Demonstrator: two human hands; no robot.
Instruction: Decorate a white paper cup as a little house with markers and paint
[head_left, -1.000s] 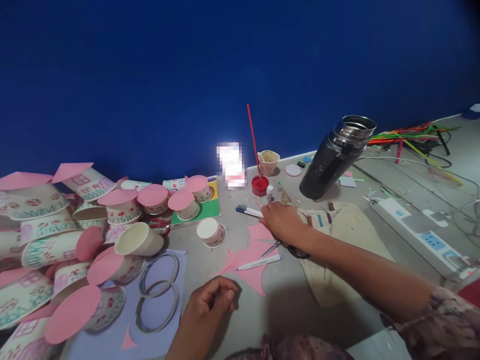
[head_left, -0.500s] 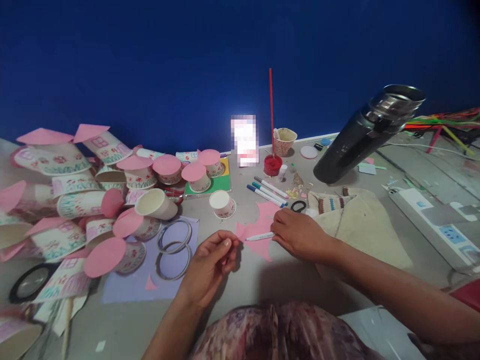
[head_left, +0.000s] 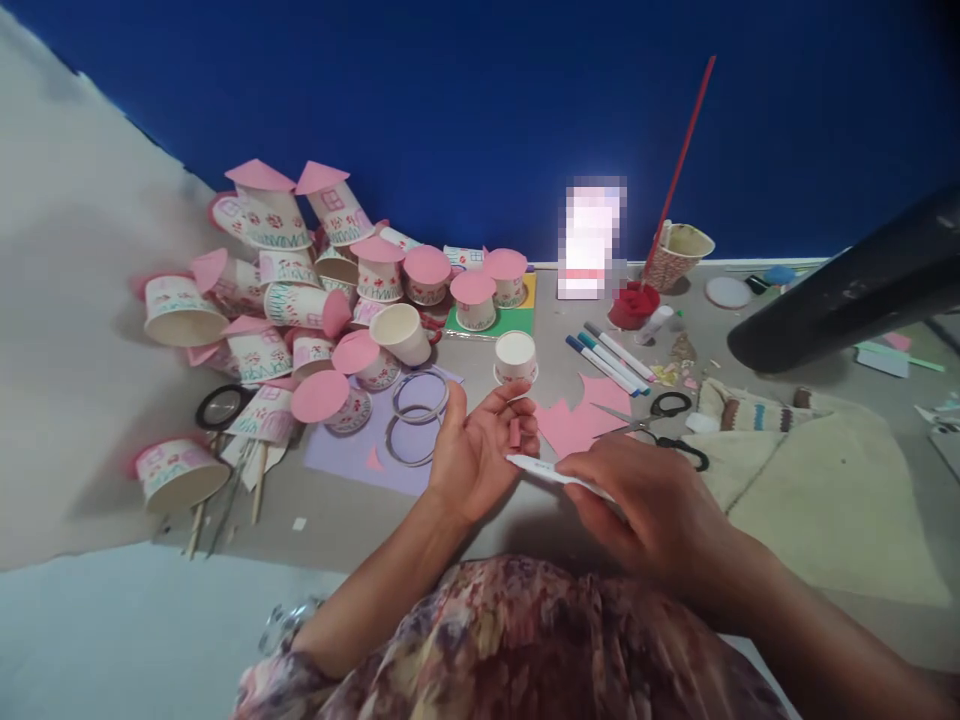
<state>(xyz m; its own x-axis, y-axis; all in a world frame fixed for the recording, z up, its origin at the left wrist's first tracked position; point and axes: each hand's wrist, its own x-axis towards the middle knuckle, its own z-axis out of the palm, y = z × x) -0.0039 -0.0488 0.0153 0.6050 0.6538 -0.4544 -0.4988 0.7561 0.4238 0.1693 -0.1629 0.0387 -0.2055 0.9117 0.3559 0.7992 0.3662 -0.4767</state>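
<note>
My left hand (head_left: 480, 450) is turned palm up, its fingers partly curled around a small pinkish-red piece (head_left: 514, 433), whose kind I cannot make out. A white marker (head_left: 551, 472) is gripped in my right hand (head_left: 637, 510), its narrow end pointing at the left palm. Pink cut paper (head_left: 566, 425) lies on the table beyond the hands. Scissors (head_left: 637, 425) with black handles rest partly on that paper, just past my right hand. Behind my left fingers stands a small white paper cup (head_left: 515, 355).
Decorated cups with pink paper roofs (head_left: 262, 215) are piled at the left. Tape rings (head_left: 412, 435) lie on purple paper (head_left: 337, 445). Several markers (head_left: 611, 360) sit beyond the scissors. A dark flask (head_left: 840, 290) and beige cloth (head_left: 840, 500) are at the right.
The marker has come up off the pink paper in my right hand. My left hand has turned palm up, showing the pinkish-red piece. The view has swung left, and the scissors show more fully.
</note>
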